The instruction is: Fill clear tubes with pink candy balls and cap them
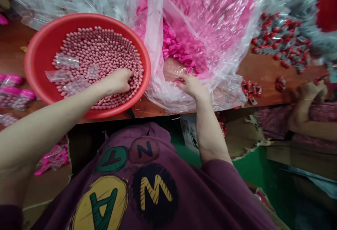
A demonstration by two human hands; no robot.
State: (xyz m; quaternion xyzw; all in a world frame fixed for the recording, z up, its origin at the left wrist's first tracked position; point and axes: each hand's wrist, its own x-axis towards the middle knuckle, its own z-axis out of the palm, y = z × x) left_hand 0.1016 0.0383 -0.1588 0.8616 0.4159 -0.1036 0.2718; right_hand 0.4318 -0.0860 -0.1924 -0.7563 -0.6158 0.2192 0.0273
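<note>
Grips: left grip point(119, 80) in red basin point(37, 59), right grip point(192, 86) at plastic bag point(226, 58)

Left grip: basin's near-right part, fingers curled into the pink beads point(105, 47); can't tell if I hold any. Right grip: just right of the basin, my fingertips touching pink caps point(181, 49) at the bag mouth; shut or not, can't tell. Clear sachets point(67, 60) lie on the beads, basin's left half. Another person's hand point(312, 90), far right of the basin, at the worktop point(263, 73).

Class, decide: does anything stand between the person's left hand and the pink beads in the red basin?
Nothing visible does. The left hand rests on the pink beads inside the red basin; the clear packets lie farther left, apart from it.
</note>
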